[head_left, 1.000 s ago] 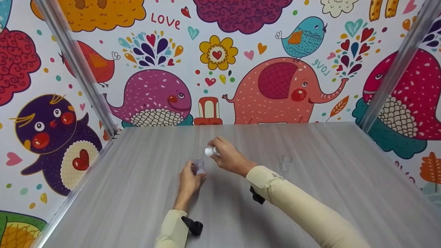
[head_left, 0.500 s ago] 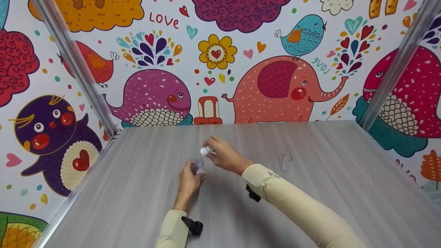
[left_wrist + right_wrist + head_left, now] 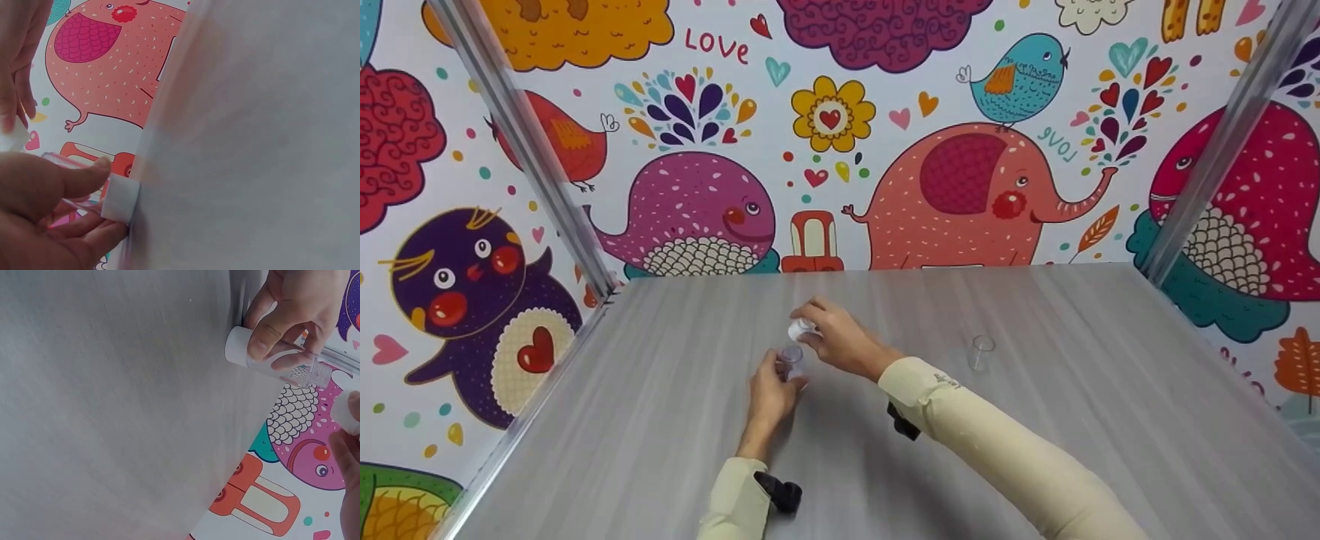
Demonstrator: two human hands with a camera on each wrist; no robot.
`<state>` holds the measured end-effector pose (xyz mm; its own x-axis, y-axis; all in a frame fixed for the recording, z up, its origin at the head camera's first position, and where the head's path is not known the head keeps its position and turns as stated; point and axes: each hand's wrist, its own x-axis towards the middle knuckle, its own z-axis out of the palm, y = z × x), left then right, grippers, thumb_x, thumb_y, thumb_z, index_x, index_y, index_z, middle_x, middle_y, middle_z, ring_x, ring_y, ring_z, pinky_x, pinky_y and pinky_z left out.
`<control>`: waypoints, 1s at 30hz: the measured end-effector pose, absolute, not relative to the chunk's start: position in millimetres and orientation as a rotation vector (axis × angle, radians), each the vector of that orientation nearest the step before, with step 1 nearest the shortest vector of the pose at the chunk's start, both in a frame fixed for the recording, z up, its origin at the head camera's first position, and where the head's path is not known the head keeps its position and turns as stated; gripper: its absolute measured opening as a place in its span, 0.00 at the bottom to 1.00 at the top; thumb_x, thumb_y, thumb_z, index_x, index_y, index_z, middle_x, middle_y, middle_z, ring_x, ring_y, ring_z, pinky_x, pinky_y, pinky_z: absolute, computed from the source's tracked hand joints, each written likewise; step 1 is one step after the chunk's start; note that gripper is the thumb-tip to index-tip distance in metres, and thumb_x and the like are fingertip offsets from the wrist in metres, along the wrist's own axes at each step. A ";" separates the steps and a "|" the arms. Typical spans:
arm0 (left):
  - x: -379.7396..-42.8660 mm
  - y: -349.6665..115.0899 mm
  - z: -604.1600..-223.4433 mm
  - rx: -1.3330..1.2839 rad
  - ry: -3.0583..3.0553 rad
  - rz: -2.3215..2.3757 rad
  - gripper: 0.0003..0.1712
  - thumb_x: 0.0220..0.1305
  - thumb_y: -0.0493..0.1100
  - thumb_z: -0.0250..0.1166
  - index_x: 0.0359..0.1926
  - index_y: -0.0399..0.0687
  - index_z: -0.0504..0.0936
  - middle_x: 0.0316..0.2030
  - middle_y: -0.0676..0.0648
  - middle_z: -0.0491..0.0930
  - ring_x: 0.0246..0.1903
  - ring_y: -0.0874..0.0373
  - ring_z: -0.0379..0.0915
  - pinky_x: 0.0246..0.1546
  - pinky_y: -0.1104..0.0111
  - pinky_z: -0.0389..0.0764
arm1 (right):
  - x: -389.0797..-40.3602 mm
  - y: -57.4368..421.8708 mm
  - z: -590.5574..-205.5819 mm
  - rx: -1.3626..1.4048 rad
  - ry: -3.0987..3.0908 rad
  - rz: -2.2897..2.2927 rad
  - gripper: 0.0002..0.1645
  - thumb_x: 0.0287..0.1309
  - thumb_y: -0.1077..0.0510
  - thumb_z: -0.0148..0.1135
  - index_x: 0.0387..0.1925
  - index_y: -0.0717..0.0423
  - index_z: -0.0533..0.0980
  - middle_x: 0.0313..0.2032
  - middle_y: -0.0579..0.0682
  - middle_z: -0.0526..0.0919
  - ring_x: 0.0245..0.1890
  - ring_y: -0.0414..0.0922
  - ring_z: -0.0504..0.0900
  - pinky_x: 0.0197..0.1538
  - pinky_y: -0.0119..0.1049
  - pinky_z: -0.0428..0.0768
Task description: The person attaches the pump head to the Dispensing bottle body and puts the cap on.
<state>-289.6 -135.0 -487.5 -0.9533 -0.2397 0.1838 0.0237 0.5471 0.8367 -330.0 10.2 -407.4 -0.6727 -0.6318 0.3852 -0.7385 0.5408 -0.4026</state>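
Note:
A small clear bottle [image 3: 791, 358] stands upright on the table, gripped between the thumb and fingers of my left hand [image 3: 772, 391]. The right wrist view shows the bottle's white base [image 3: 238, 346] on the tabletop and its uncapped threaded neck [image 3: 320, 375]. My right hand [image 3: 846, 343] pinches a white cap [image 3: 800, 330] just above and to the right of the bottle mouth. A gap shows between the cap [image 3: 345, 410] and the neck in the right wrist view. Fingers partly hide both the cap and the bottle.
A clear, open-topped cylinder [image 3: 981, 354] stands on the grey wood-grain table [image 3: 660, 420], right of my right hand. Behind the table rises a wall [image 3: 915, 97] printed with cartoon animals. Metal posts [image 3: 529, 150] frame the table's far corners.
My right hand has moved left with the white cap, bringing it closer over the bottle mouth. My left hand and the bottle have stayed in place.

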 end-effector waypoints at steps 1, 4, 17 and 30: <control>-289.5 -135.2 -487.5 0.181 -2.510 -1.361 0.18 0.54 0.31 0.72 0.44 0.37 0.74 0.38 0.35 0.83 0.38 0.46 0.79 0.41 0.54 0.78 | -329.9 10.1 -407.6 1.166 -2.577 0.806 0.20 0.65 0.63 0.62 0.58 0.57 0.76 0.53 0.55 0.79 0.54 0.46 0.81 0.60 0.36 0.79; -289.6 -135.6 -487.4 0.184 -2.510 -1.359 0.19 0.53 0.31 0.72 0.44 0.37 0.74 0.38 0.35 0.83 0.38 0.45 0.78 0.41 0.54 0.77 | -329.6 9.8 -407.7 1.175 -2.571 0.806 0.22 0.66 0.62 0.62 0.61 0.55 0.75 0.54 0.55 0.78 0.54 0.46 0.81 0.61 0.36 0.78; -289.5 -135.8 -488.4 0.141 -2.483 -1.349 0.18 0.51 0.30 0.72 0.39 0.36 0.73 0.36 0.35 0.83 0.36 0.45 0.78 0.38 0.55 0.77 | -327.3 2.5 -411.5 1.019 -2.661 1.000 0.28 0.66 0.63 0.61 0.66 0.56 0.67 0.56 0.56 0.78 0.56 0.47 0.80 0.61 0.38 0.78; -288.5 -135.7 -488.3 0.129 -2.479 -1.340 0.17 0.51 0.30 0.72 0.40 0.36 0.73 0.35 0.35 0.83 0.33 0.48 0.75 0.36 0.58 0.74 | -327.8 -2.2 -416.7 0.987 -2.608 1.194 0.22 0.65 0.63 0.63 0.59 0.58 0.71 0.53 0.55 0.79 0.55 0.48 0.82 0.58 0.36 0.80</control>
<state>-288.5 -135.7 -488.3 -0.9449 -0.2282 0.2346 0.0712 0.5563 0.8279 -327.8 -2.2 -416.7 -0.7831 -0.5151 0.3484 -0.6003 0.4801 -0.6396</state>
